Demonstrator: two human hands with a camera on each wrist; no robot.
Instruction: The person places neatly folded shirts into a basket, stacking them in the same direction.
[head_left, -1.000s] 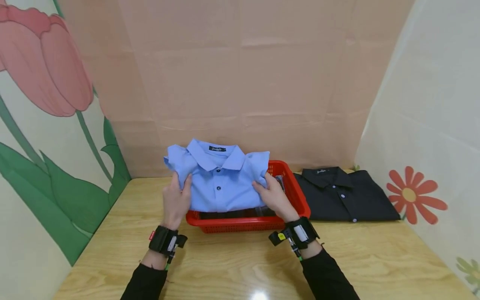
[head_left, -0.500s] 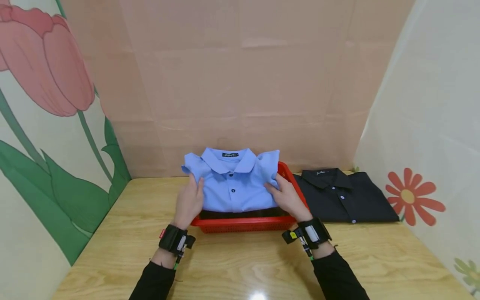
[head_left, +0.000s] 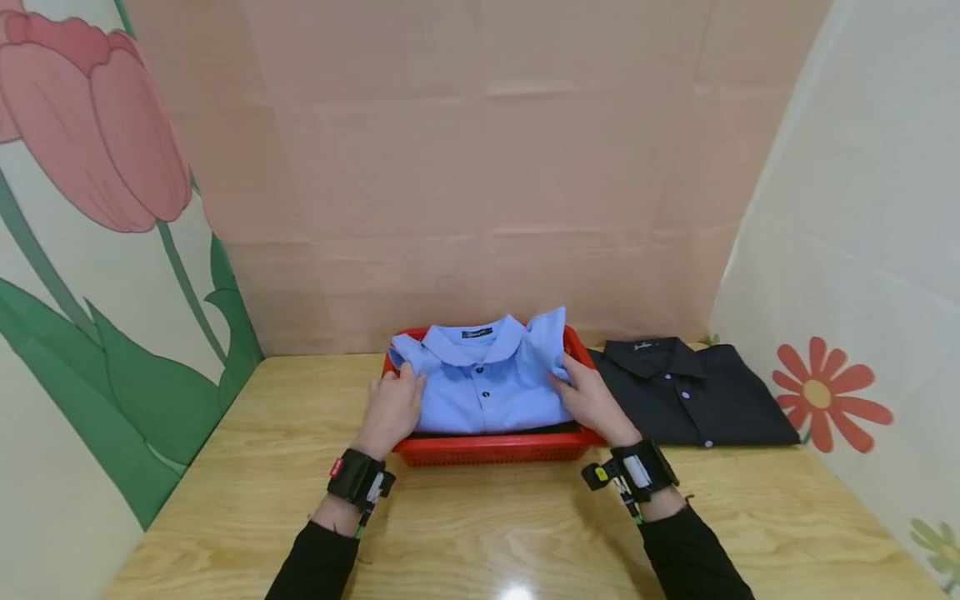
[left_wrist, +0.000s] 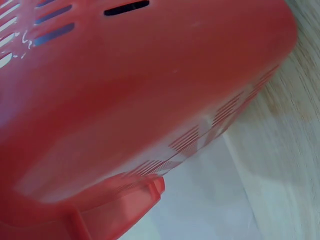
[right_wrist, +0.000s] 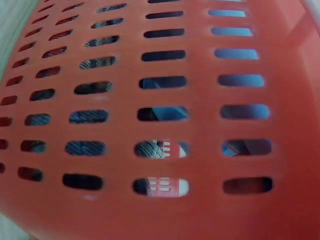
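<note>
A folded light-blue collared shirt [head_left: 491, 396] lies in the mouth of a red plastic basket [head_left: 495, 450], collar toward the back wall. My left hand [head_left: 393, 408] holds the shirt's left edge beside the basket's rim. On the opposite side, my right hand [head_left: 592, 400] grips the right edge, where the shoulder corner still sticks up. Dark contents show below the shirt's front edge. Both wrist views are filled by the basket's slotted wall [left_wrist: 150, 90], so no fingers appear there. Through the slots in the right wrist view, blue and dark patterned cloth [right_wrist: 90, 117] is visible.
A folded black shirt [head_left: 690, 392] with pale buttons lies on the wooden table [head_left: 480, 525], just right of the basket. Brown paper [head_left: 480, 183] covers the wall behind. Flower-printed panels stand at the left and right.
Both hands have carried the blue shirt to the right and lowered it into the basket. Its left shoulder has flattened down. The black shirt has stayed in place.
</note>
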